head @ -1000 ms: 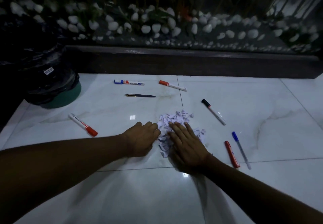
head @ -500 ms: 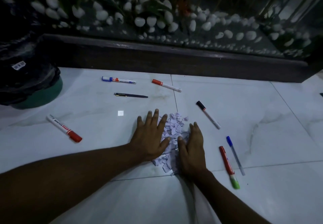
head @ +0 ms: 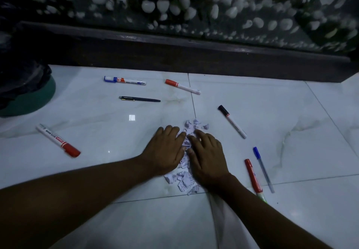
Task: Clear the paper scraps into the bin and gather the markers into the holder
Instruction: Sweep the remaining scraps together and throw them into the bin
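White paper scraps lie heaped on the tiled floor between two flattened hands: left hand and right hand, palms down, fingers loosely together, fingertips almost meeting.

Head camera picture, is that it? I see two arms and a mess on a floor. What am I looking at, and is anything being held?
Yes, one camera worn on a person's head looks down at their bare hands; no machine is involved. The left hand and right hand lie palm-down on a pile of small torn white paper scraps, pressing them together on the glossy white tiled floor. Nothing is lifted or gripped. Scattered around are pens and markers, such as a thick white marker with a red cap at left and a slim white marker with a black cap at right. A dark bin-bag-lined green bin sits at far left.
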Available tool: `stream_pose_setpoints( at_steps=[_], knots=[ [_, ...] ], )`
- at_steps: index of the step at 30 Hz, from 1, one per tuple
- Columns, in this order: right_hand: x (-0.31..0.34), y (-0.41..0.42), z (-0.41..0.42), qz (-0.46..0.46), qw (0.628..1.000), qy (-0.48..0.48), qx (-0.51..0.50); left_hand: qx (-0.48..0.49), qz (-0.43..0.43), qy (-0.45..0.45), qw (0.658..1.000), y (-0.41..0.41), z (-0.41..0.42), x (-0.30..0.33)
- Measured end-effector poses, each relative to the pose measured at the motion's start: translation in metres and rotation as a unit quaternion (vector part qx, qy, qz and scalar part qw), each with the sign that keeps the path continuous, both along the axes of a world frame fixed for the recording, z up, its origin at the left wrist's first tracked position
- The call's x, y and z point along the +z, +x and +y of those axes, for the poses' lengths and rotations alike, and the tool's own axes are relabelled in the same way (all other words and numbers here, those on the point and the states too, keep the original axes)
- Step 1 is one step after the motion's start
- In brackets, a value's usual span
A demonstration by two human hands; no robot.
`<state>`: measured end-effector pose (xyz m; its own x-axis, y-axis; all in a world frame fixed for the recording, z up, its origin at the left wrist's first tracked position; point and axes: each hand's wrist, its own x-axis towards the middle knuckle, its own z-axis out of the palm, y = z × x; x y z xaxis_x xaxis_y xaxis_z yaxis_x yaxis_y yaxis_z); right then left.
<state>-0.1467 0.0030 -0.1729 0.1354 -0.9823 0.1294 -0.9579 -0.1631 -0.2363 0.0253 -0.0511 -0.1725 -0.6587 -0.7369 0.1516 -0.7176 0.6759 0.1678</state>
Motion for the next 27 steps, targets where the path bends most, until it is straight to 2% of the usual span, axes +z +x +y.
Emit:
stream_pose_setpoints(
  at_steps=[5,8,12,14,17,21,25,27],
  knots=[
    [-0.001,0.002,-0.007,-0.034,0.999,-0.024,0.027,-0.064,0.021,-0.06,0.996,0.001,0.0,-0.004],
    [-0.008,0.003,-0.007,-0.026,0.999,-0.029,0.02,-0.113,-0.013,-0.099,0.989,0.001,-0.002,-0.005],
    [-0.004,0.003,-0.02,-0.031,0.999,-0.031,0.018,-0.12,-0.042,-0.061,0.99,-0.004,-0.016,0.011],
    [0.007,0.004,-0.025,-0.074,0.996,-0.014,0.036,-0.114,-0.05,-0.002,0.992,-0.001,-0.021,0.029],
    [0.023,0.004,-0.03,-0.126,0.991,-0.01,0.042,-0.126,-0.06,0.016,0.99,0.009,-0.02,0.054],
    [0.045,0.008,-0.047,-0.172,0.985,0.009,0.001,-0.061,-0.105,0.006,0.993,0.038,-0.019,0.089],
    [0.075,0.036,-0.063,-0.192,0.981,0.027,0.005,0.019,-0.104,0.088,0.99,0.079,-0.019,0.121],
    [0.091,0.057,-0.072,-0.215,0.976,0.042,0.013,0.063,-0.076,0.125,0.987,0.097,-0.018,0.142]
  ],
)
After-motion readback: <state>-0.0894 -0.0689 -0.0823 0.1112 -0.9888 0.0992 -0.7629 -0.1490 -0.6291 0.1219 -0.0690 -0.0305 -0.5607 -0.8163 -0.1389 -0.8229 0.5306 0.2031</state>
